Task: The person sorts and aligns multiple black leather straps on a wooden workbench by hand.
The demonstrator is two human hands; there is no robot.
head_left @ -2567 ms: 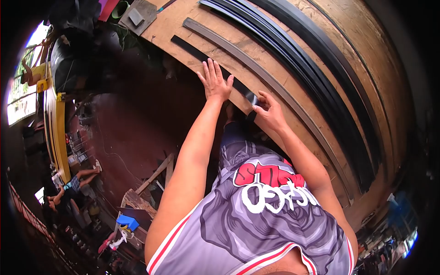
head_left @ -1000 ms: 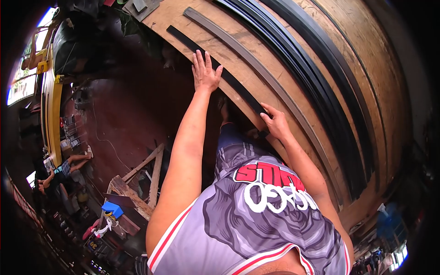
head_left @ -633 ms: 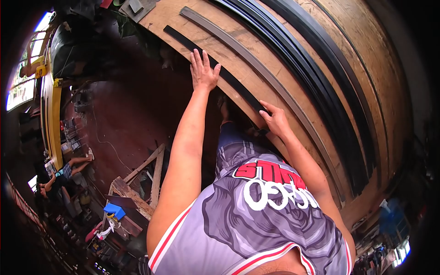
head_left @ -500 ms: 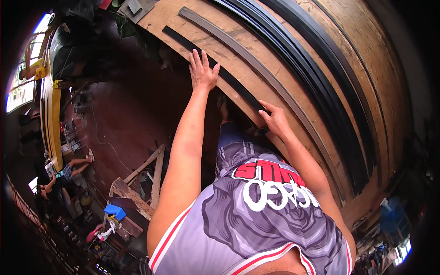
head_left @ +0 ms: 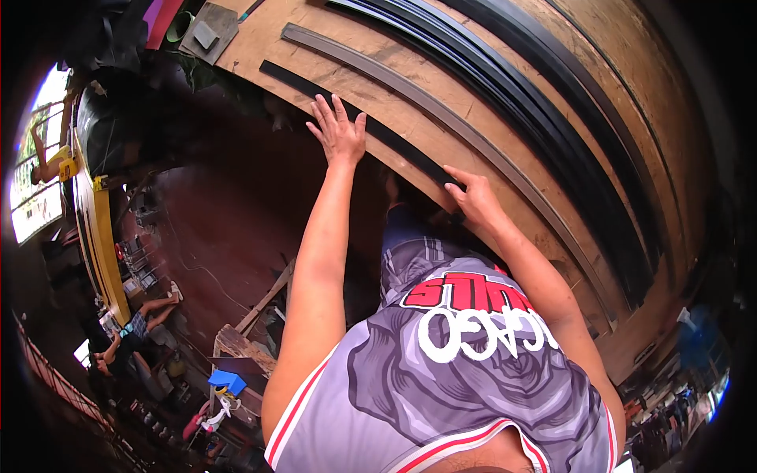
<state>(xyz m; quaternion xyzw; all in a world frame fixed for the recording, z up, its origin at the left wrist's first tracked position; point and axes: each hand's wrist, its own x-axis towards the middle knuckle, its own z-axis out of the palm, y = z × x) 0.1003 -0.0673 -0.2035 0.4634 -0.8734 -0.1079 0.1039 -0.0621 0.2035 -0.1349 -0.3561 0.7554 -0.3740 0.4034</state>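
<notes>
A short black strip [head_left: 394,142] lies along the near edge of the wooden table [head_left: 244,47]. My left hand [head_left: 340,135] rests on it with fingers spread, nearer its far-left end. Farther right, my right hand [head_left: 475,197] pinches the strip's other end between thumb and index finger. A grey-brown strip [head_left: 441,118] runs beside it on the table. Beyond that lies a bundle of long black strips [head_left: 544,142].
A small grey block [head_left: 206,35] sits on a plate at the table's far-left corner. On the left are a yellow beam [head_left: 102,244] and a seated person [head_left: 142,323]. A blue box [head_left: 227,381] stands by wooden pieces at lower left.
The view has shifted a little, so the table's far-left corner shows more. My left hand's fingers are spread wider on the strip. My right hand keeps its hold at the strip's near end.
</notes>
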